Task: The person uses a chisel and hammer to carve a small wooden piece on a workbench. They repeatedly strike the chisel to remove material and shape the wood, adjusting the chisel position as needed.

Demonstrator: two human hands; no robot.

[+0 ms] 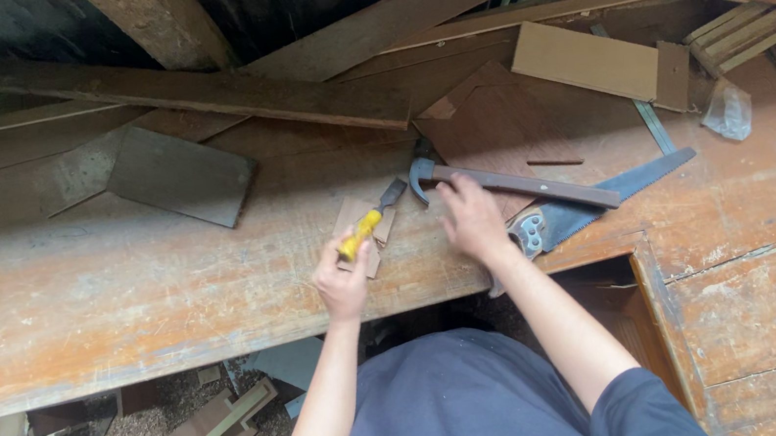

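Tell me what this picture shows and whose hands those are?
The camera sits on a person's head and looks down, so those are that person's own two hands over a worn wooden workbench. The left hand holds a chisel with a yellow handle, its blade resting on a small flat piece of wood. The right hand is at the wooden handle of a hammer. A handsaw lies beside it. Loose boards and scraps lie farther back.

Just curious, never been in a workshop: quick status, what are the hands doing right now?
Left hand grips yellow-handled chisel over small wood piece. Right hand on hammer handle. Handsaw lies under hammer, close by.
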